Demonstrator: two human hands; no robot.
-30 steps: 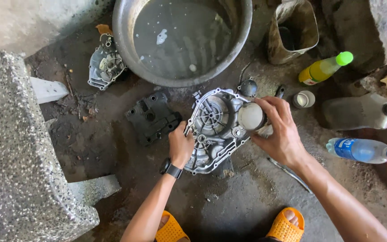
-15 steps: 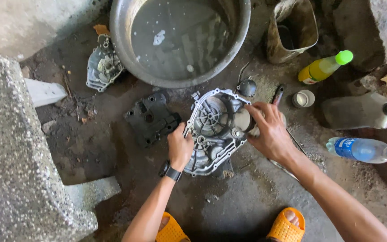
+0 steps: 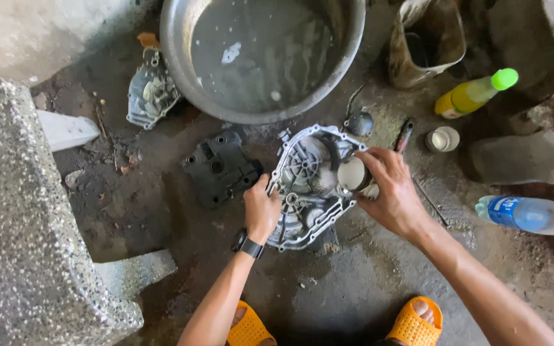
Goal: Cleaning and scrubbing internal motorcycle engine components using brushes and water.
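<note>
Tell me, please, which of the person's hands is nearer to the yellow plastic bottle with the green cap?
Right. The right hand lies below-left of the yellow plastic bottle with the green cap; the left hand is farther left, across the silver engine cover.

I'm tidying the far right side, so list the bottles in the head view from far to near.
Yellow bottle with green cap → cloudy white bottle → clear bottle with blue label.

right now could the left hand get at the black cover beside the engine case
Probably yes. The left hand rests on the engine case, and the black cover lies just beside it on the floor with nothing between.
</note>
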